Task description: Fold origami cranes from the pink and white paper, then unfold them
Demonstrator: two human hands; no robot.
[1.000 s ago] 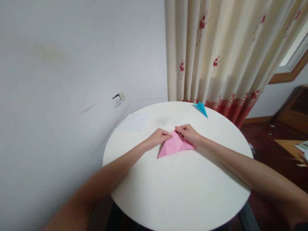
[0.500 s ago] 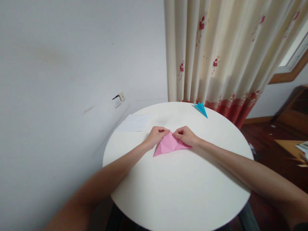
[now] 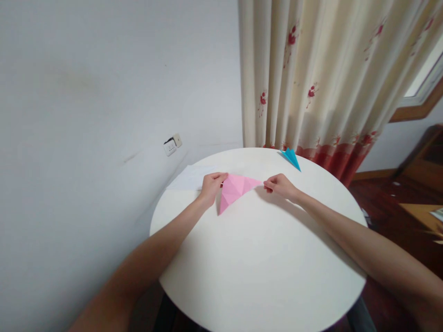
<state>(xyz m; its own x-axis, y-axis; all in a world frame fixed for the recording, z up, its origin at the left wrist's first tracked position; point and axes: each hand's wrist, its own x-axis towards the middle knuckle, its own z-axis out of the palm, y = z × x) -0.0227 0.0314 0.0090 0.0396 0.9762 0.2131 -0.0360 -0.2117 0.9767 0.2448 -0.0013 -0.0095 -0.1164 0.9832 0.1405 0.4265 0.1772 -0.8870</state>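
A pink sheet of paper (image 3: 237, 188), folded into a triangle with creases across it, is held up slightly over the white round table (image 3: 263, 267). My left hand (image 3: 212, 185) pinches its upper left corner between thumb and fingers. At the paper's right-hand point, my right hand (image 3: 279, 185) is closed with its fingertips on the tip; the exact contact is small and hard to see. One corner of the triangle hangs down toward the lower left.
A blue folded paper plane (image 3: 291, 158) lies at the table's far right edge. White sheets (image 3: 185, 179) rest at the back left, partly behind my left hand. A wall with a socket (image 3: 170, 147) stands on the left, and a curtain (image 3: 311, 83) hangs behind the table.
The pink paper has turned and lifted, its right point swinging up and away. My left hand has shifted left and up; my right hand has moved right, from the top corner to the right-hand point.
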